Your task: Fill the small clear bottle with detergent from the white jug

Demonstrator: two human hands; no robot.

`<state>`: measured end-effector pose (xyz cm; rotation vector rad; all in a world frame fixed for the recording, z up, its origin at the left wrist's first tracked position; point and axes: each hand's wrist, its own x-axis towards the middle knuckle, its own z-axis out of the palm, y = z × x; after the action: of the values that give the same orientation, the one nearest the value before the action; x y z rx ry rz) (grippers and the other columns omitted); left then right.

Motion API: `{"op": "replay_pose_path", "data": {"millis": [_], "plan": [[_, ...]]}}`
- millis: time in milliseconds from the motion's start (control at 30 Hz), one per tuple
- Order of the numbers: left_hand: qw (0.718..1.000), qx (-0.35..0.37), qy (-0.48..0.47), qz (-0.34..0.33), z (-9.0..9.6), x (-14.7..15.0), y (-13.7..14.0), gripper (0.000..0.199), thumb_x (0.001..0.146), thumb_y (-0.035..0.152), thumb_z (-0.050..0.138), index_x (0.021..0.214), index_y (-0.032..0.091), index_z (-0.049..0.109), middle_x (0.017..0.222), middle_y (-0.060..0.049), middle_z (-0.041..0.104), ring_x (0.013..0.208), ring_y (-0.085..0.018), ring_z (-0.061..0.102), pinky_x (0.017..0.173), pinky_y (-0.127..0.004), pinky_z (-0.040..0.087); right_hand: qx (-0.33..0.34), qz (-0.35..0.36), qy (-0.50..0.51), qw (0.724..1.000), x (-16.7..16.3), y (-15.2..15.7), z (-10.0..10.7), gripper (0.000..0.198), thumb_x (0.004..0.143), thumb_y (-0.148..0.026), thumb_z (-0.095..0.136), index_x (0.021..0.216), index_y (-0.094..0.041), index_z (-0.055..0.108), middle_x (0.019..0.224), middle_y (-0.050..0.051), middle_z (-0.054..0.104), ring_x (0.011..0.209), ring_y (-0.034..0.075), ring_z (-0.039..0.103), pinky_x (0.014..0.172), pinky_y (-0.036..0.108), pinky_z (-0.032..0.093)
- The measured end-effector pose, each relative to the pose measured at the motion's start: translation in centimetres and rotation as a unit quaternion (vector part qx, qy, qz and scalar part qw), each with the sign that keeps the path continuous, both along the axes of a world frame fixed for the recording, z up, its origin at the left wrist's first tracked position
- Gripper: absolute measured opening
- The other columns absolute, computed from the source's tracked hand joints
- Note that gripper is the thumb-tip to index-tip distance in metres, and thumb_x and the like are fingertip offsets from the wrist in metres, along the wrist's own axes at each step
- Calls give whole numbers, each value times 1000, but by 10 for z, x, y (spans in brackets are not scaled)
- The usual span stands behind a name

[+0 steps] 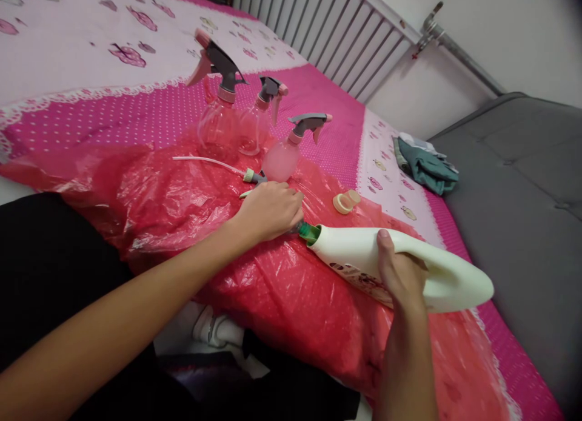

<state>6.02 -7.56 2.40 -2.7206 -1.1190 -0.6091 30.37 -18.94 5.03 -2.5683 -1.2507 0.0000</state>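
My right hand (402,272) grips the handle of a large pale-green detergent jug (350,251), tipped nearly onto its side with its mouth toward the left. A green pouring spout (310,232) shows in that mouth. My left hand (273,212) is closed around a bottle (296,228) whose neck meets the spout; most of the bottle is hidden by my fingers. Just beyond my left hand lies a loose spray trigger head (254,177) with a green collar and a long thin tube (207,160). A cream cap (346,201) rests beyond the jug.
Three clear spray bottles with grey-and-pink triggers stand behind: a left one (218,127), a middle one (251,130) and a right one (280,160) containing pinkish liquid. Red plastic sheeting (282,299) covers part of the pink bed. Folded clothes (427,165) lie near a grey headboard (513,184).
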Motion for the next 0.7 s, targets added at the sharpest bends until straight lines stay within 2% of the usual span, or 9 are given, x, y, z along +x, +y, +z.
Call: {"op": "replay_pose_path", "data": {"millis": [300,533,700], "plan": [[999,31,6,-35,-9,9,-3,28,97,25,49,91,11,72,83,-12,74,79,-27,70,66,-38,40,-1,-3,1,1000,0,-1,0,91,82,-73,17,114,-6,70,126,27,67,134,44,53,115,50,35],[999,16,-3,-38,-9,3,2,33,99,27,47,83,16,74,77,-10,75,76,-26,69,70,-39,40,-5,-3,1,1000,2,-1,-1,92,83,-74,17,115,-6,70,129,27,66,135,45,51,116,52,34],[999,8,12,-32,-8,3,2,32,99,27,47,87,16,74,82,-11,76,80,-27,70,70,-40,40,5,8,-2,1000,3,-1,-2,93,83,-76,17,112,-6,71,123,27,68,131,45,54,114,52,36]]}}
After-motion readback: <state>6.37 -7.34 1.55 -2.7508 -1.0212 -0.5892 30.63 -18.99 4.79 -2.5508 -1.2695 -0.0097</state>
